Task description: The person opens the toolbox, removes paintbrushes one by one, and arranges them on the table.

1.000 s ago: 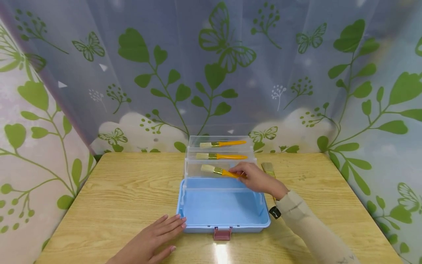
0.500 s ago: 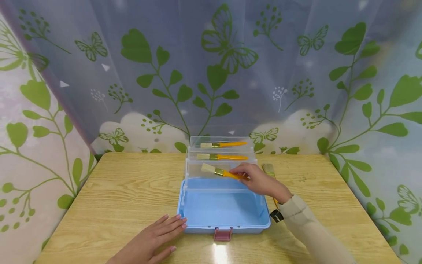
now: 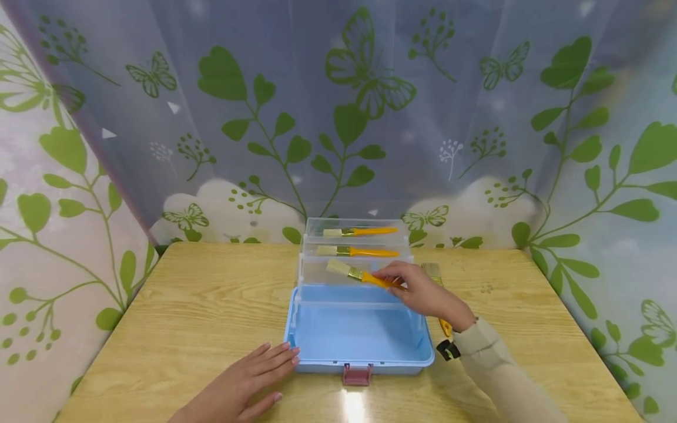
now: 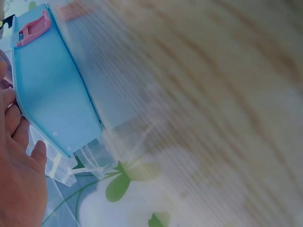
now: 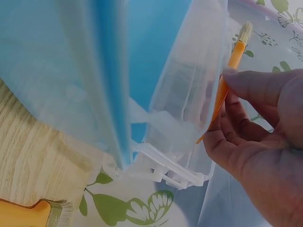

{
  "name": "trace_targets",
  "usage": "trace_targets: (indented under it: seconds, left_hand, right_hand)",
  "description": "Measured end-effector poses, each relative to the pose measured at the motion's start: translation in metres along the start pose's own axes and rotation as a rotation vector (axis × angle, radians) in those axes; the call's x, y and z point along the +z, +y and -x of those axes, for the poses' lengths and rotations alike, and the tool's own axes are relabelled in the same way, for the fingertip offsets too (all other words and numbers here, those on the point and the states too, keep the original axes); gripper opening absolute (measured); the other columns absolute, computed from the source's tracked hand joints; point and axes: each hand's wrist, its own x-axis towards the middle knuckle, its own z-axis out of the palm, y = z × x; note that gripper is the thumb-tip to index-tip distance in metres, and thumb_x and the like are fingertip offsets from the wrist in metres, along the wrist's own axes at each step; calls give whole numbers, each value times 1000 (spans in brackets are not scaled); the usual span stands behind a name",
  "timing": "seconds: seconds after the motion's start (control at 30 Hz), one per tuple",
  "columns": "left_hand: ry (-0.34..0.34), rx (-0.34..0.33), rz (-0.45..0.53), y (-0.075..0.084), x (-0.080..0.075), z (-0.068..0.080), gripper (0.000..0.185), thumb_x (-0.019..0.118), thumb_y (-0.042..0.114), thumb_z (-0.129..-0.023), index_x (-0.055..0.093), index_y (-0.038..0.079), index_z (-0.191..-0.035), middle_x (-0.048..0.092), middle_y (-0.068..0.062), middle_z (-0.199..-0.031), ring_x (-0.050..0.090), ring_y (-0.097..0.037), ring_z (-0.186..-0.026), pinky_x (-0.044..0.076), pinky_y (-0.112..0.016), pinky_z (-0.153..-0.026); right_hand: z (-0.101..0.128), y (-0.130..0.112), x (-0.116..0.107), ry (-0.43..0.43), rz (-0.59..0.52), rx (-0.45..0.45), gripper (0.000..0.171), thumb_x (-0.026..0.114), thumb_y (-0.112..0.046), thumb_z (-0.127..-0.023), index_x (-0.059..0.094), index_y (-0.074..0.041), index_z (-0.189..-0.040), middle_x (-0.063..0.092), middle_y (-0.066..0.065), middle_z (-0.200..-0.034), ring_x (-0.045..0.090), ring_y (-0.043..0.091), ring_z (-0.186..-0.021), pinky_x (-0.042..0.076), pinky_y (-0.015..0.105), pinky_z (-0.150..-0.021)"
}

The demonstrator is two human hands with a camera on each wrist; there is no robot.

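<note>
A light blue box [image 3: 359, 335] with clear fold-out trays [image 3: 353, 267] stands open mid-table. My right hand [image 3: 418, 288] pinches the orange handle of a small brush [image 3: 355, 273] over the lowest clear tray; the same brush [image 5: 232, 61] and hand [image 5: 265, 142] show in the right wrist view. Two more orange-handled brushes lie in the upper trays, one brush [image 3: 358, 251] in the middle and one brush [image 3: 361, 232] at the back. My left hand [image 3: 248, 382] rests flat on the table, fingertips touching the box's front left corner [image 4: 61, 142].
A wider brush with a wooden handle [image 3: 435, 282] lies on the table right of the box, partly behind my right hand. A pink latch [image 3: 357, 373] sits at the box's front. Leaf-patterned curtains close in the wooden table [image 3: 174, 305] on three sides.
My right hand has drifted slightly right and toward me with the brush, tilting its bristle end. The left hand has stayed put.
</note>
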Motion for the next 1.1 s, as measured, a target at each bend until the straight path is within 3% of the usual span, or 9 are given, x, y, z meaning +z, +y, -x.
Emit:
trace_targets:
  seconds: [0.47, 0.93, 1.1]
  left_hand:
    - [-3, -6, 25, 2, 0, 0, 59, 60, 25, -104, 42, 2, -155, 43, -12, -160, 31, -20, -153, 5, -21, -126]
    - [5, 14, 30, 0, 2, 3, 63, 65, 21, -101, 40, 2, -155, 43, -13, -160, 30, -20, -153, 6, -24, -127]
    - [-1, 12, 27, -1, 0, 0, 60, 62, 23, -103, 40, 2, -155, 43, -12, -159, 29, -19, -154, 6, -23, -127]
  right_hand:
    - [14, 4, -4, 131, -65, -6, 41, 66, 8, -94, 67, -3, -133, 67, 11, -122, 66, 26, -103, 59, 43, -87]
    - [36, 13, 2, 301, -103, 10, 42, 67, 10, -92, 67, -2, -133, 67, 13, -119, 68, 28, -105, 61, 39, -87]
    - [47, 20, 3, 380, -115, 37, 41, 69, 8, -92, 67, -2, -132, 66, 13, -116, 68, 27, -101, 60, 30, -85]
